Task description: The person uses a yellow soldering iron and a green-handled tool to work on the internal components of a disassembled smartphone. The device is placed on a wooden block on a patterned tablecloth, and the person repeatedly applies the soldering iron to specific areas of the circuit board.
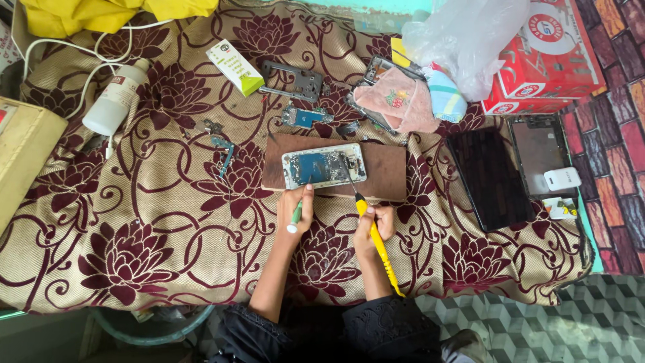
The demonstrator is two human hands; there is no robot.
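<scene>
An opened phone (324, 165), its inner boards showing, lies on a brown wooden board (383, 176) on the flowered cloth. My left hand (295, 207) grips a small green-and-white tool (294, 219), its tip against the phone's near edge. My right hand (373, 232) holds a yellow-handled screwdriver (373, 240). Its thin metal shaft reaches up to the phone's right part.
Loose phone parts (306, 115) and a metal frame (293, 79) lie behind the board. A white bottle (115, 98) and a small green-and-white box (235, 66) sit at the left. Dark screen panels (490, 176), a red box (547, 60) and a plastic bag (463, 37) are at the right.
</scene>
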